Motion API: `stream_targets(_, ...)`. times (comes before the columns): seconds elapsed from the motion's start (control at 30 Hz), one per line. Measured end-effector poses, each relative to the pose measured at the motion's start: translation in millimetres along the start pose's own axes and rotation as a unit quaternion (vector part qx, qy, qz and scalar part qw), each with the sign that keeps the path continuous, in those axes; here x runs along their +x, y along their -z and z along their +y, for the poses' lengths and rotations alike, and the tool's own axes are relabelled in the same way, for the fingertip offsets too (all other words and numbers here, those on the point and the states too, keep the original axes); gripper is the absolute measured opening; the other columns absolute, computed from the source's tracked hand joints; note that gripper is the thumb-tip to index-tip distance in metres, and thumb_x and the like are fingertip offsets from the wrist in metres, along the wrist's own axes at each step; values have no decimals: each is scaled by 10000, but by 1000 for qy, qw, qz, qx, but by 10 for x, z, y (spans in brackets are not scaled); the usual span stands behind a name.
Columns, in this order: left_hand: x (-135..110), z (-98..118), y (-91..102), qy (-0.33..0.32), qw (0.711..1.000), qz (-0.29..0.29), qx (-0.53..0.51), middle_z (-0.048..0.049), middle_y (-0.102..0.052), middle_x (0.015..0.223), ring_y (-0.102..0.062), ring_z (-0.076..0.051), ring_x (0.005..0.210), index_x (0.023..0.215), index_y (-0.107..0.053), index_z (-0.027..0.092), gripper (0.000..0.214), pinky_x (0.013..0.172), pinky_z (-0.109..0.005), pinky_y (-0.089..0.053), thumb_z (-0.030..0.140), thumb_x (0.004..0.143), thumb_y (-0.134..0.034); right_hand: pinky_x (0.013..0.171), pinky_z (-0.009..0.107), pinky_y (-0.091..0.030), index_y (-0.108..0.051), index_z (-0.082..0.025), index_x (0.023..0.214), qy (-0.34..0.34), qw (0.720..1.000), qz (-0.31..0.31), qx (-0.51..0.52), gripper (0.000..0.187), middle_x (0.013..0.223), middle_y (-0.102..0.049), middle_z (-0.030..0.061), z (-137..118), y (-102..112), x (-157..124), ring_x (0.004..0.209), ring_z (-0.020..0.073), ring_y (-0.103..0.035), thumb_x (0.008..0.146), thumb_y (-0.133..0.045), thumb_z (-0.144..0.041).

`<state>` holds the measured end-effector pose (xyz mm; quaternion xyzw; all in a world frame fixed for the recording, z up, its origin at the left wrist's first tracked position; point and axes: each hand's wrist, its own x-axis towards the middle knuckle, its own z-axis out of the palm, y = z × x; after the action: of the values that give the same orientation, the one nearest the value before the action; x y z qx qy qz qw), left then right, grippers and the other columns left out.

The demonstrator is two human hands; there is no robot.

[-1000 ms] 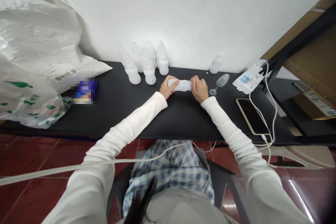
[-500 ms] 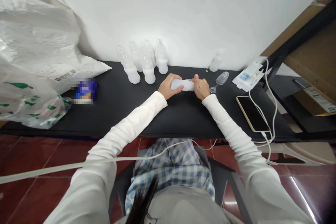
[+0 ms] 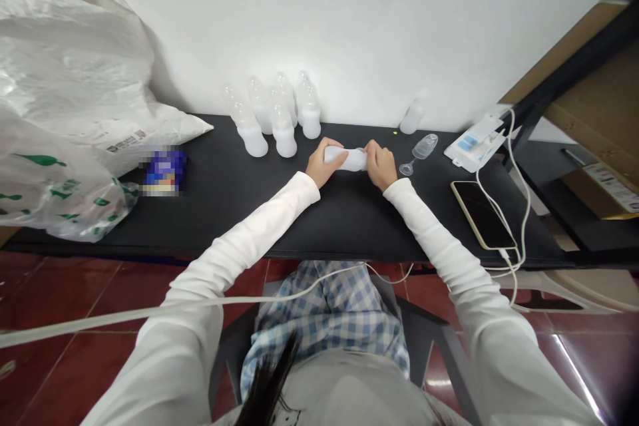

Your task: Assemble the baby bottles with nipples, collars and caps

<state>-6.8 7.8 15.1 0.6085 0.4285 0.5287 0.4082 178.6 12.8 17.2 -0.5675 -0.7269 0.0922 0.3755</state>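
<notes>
My left hand (image 3: 323, 163) wraps round the body of a white squeeze bottle (image 3: 344, 159), which lies sideways above the table. At the bottle's right end, the fingers of my right hand (image 3: 380, 165) close round its neck. What exactly they pinch there is partly hidden. Just right of that hand, a clear domed cap (image 3: 425, 146) lies on its side, touching or close to a small clear spoon-like piece (image 3: 406, 168). Another white bottle (image 3: 412, 116), without a domed cap, stands by the wall. Several white bottles with clear domed caps (image 3: 253, 140) stand upright in a group at the back left.
Large plastic bags (image 3: 64, 93) and a blurred blue packet (image 3: 164, 173) occupy the left side. At the right are a white plastic case (image 3: 472, 146), a phone (image 3: 482, 214) with a white cable (image 3: 525, 213), and cardboard boxes (image 3: 594, 190). The black table (image 3: 349, 226) meets the wall.
The fingers of my right hand have curled in more closely round the bottle's neck. My left hand keeps its hold, and the view has shifted slightly.
</notes>
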Motion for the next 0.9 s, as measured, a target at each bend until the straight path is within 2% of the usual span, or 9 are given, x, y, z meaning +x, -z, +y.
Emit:
stream_targets(0.07,28,5,66,-93,993,-33,65,-30,-680,1008,-644,-178,936,945,-631,212,328,857,-295,-512,395,721,-788,807,369,-432,-540,-246,750,-56,998,-4,43,537,756,-671,60,-10,-7,8,758,235,-600,982,-186,-576)
stream_targets(0.13,55,2,116,-140,982,-60,109,-45,-680,1049,-639,-208,1013,965,-645,208,349,950,-339,-493,380,705,-802,778,349,-423,-517,-238,693,-90,994,-18,66,486,741,-667,59,-30,8,23,765,228,-596,954,-243,-541)
stream_targets(0.27,72,-30,147,-185,967,-86,154,-55,-676,1045,-645,-215,1008,1009,-667,210,374,966,-364,-501,428,731,-791,715,327,-397,-492,-213,607,-121,988,-57,80,398,659,-616,46,-74,84,61,710,199,-571,887,-318,-435)
stream_targets(0.43,64,-97,154,-267,938,-83,204,-74,-675,1070,-663,-215,1009,1070,-678,214,421,954,-370,-533,542,807,-705,635,300,-361,-471,-201,549,-129,984,-82,87,398,556,-524,8,-127,162,75,634,160,-515,864,-353,-414)
stream_targets(0.6,86,-143,158,-311,913,-58,259,-77,-682,1096,-672,-209,1025,1099,-656,227,454,925,-360,-557,611,861,-613,717,298,-412,-595,-182,666,-113,985,-115,57,496,571,-547,11,-154,294,116,680,174,-560,953,-302,-461)
stream_targets(0.7,113,-162,169,-301,922,-11,245,-72,-683,1080,-665,-217,1051,1086,-632,227,438,945,-374,-546,612,880,-587,911,378,-420,-690,-172,822,-58,995,-31,-77,537,813,-662,97,-41,475,179,908,236,-602,1003,-251,-422)
stream_targets(0.77,139,-182,180,-274,937,34,215,-71,-682,1074,-663,-219,1055,1075,-612,221,427,964,-382,-531,605,890,-578,1004,466,-371,-710,-163,948,-39,978,62,-196,469,1087,-646,172,102,612,211,1095,303,-543,998,-287,-360)
stream_targets(0.83,169,-208,188,-233,953,73,178,-68,-683,1073,-663,-213,1050,1055,-599,217,424,974,-378,-521,607,892,-576,1013,496,-358,-684,-162,1126,-61,961,109,-248,418,1269,-562,197,270,722,223,1185,333,-480,989,-324,-324)
stream_targets(0.9,201,-239,188,-193,966,101,140,-63,-688,1058,-664,-205,1039,1021,-598,214,425,976,-366,-517,617,887,-578,1022,510,-344,-619,-148,1268,-103,950,121,-268,400,1370,-483,208,428,775,221,1239,350,-423,959,-405,-286)
